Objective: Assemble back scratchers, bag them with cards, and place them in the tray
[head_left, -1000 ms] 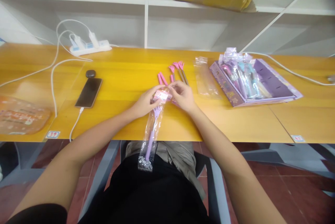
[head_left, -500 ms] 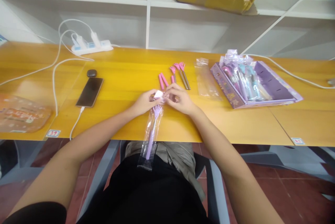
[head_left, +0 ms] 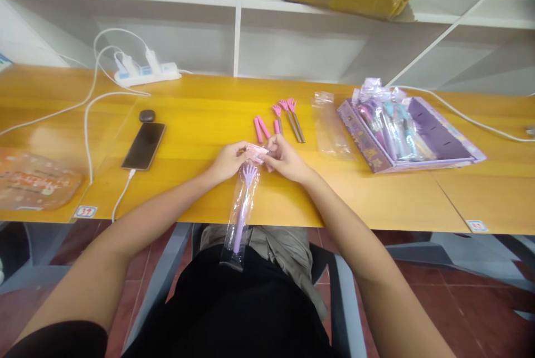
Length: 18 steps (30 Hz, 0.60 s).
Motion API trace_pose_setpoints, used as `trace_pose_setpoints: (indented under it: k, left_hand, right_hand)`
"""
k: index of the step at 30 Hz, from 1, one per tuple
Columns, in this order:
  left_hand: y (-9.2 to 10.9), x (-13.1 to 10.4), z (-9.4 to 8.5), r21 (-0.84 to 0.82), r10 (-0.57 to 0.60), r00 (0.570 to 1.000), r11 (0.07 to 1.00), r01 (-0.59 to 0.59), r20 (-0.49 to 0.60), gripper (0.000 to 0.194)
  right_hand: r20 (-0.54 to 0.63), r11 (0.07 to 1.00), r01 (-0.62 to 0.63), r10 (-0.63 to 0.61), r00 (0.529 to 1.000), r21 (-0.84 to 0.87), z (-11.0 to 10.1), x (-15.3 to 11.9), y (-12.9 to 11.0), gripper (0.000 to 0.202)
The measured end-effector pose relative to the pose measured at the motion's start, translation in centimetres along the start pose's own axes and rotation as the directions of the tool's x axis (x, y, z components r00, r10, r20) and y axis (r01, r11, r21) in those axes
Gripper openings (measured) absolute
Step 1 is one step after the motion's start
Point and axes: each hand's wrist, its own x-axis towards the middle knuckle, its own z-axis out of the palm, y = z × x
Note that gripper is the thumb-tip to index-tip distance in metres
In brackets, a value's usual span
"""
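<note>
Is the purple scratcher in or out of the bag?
In. The purple scratcher shows through the clear bag, whose film surrounds its hand-shaped head and runs on past the end of its handle.

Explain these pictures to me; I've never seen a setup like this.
There is no robot here: one camera worn on a person's head takes every picture, looking forward and down. The left hand and right hand pinch the pinkish top of a clear sleeve with a purple hand-shaped tool inside. On the table lie pink tubes, pink-headed rods, clear bags, a purple box of wrapped items and a plugged-in phone.
</note>
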Motion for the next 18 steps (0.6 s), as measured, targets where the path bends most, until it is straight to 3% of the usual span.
trace_pose_setpoints:
  k: [5, 8, 10, 12, 13, 15, 18]
  left_hand:
    - [-0.1, 0.0, 0.1, -0.061, 0.001, 1.000, 0.998, 0.000, 0.015, 0.043]
    - [0.3, 0.0, 0.1, -0.153, -0.020, 0.995, 0.988, 0.035, 0.096, 0.053]
    - [0.7, 0.0, -0.1, -0.156, -0.074, 0.979, 0.982, 0.105, 0.192, 0.058]
    - [1.0, 0.0, -0.3, -0.145, -0.127, 0.967, 0.976, 0.162, 0.221, 0.057]
    - [1.2, 0.0, -0.4, -0.162, -0.137, 0.972, 0.972, 0.169, 0.192, 0.055]
    - [1.4, 0.1, -0.6, -0.246, -0.123, 0.990, 0.960, 0.135, 0.063, 0.054]
    - [1.7, 0.3, -0.8, -0.382, -0.087, 0.986, 0.924, 0.027, -0.139, 0.060]
  right_hand:
    - [0.045, 0.996, -0.026, 0.023, 0.999, 0.085, -0.1, 0.1, -0.3, 0.055]
    - [-0.068, 0.996, -0.009, 0.014, 0.998, 0.084, -0.1, 0.4, -0.1, 0.057]
    - [-0.199, 0.996, 0.030, -0.013, 0.980, 0.085, -0.2, 0.6, -0.1, 0.061]
    - [-0.281, 0.994, 0.042, -0.014, 0.960, 0.097, -0.5, 0.6, -0.4, 0.063]
    - [-0.261, 0.994, 0.018, 0.011, 0.965, 0.109, -0.6, 0.5, -0.7, 0.061]
    - [-0.068, 0.988, -0.102, 0.110, 0.992, 0.119, -0.8, 0.3, -1.7, 0.057]
    - [0.276, 0.967, -0.255, 0.239, 0.931, 0.022, -0.6, -0.1, -3.4, 0.054]
